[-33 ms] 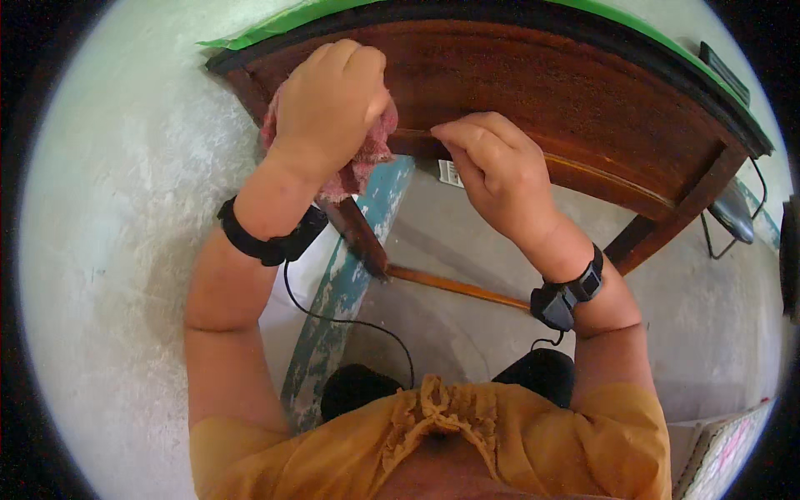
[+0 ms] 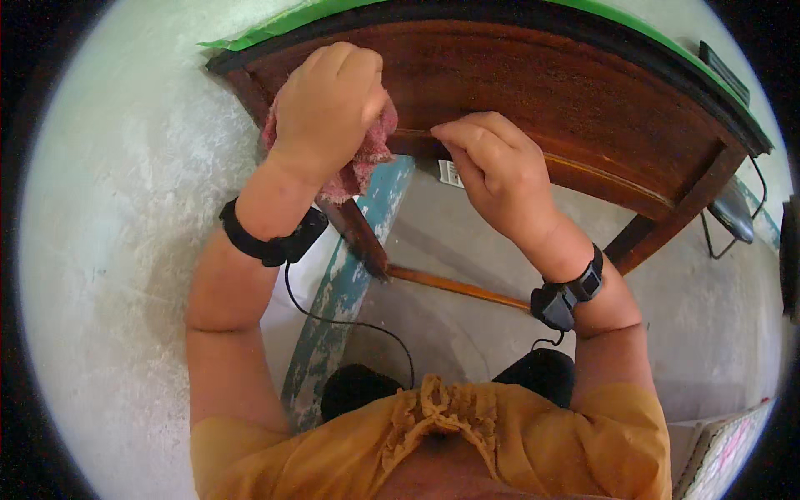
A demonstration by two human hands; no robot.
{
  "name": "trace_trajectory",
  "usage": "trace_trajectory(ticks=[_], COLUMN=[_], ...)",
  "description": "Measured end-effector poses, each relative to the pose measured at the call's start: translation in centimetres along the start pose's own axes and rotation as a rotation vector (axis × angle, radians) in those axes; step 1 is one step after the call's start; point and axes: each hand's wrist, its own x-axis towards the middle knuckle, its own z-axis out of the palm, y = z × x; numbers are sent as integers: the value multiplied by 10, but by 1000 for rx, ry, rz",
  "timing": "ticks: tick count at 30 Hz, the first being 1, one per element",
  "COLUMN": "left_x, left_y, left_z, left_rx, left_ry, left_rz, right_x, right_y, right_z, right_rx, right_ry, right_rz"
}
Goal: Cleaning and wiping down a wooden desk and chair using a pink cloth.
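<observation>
Rag (image 2: pixel 379 140), upper left of frame, clamped in my left hand (image 2: pixel 329 104), bunched at table (image 2: pixel 542 83), seemingly for firmer hold; right hand (image 2: pixel 500 162) curled nearby, grip I cannot tell.

I see a pinkish-red cloth (image 2: pixel 379 137), rough-textured, crumpled, mostly covered by the left hand (image 2: pixel 332 104). It's at the left end of the bench's (image 2: pixel 550 92) front panel, loose folds hanging below the panel's lower edge. Can't tell from my feed how much of it touches the wood. Bench stands upright: reddish-brown panel, blackish top edge, paler strip along the lower rail, orange-brown stretcher (image 2: pixel 458 287) low between the legs.
</observation>
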Motion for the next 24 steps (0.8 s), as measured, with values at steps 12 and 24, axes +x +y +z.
trace_trajectory(ticks=[12,24], left_x=[6,9], left_y=[5,6], left_z=[1,-4], left_rx=[78,115], left_ry=[110,7], left_rz=[84,164], right_x=[-3,-7], right_y=[2,2], right_z=[-4,-8], right_rx=[-32,-29], right_ry=[-23,11], right_rz=[-25,-65])
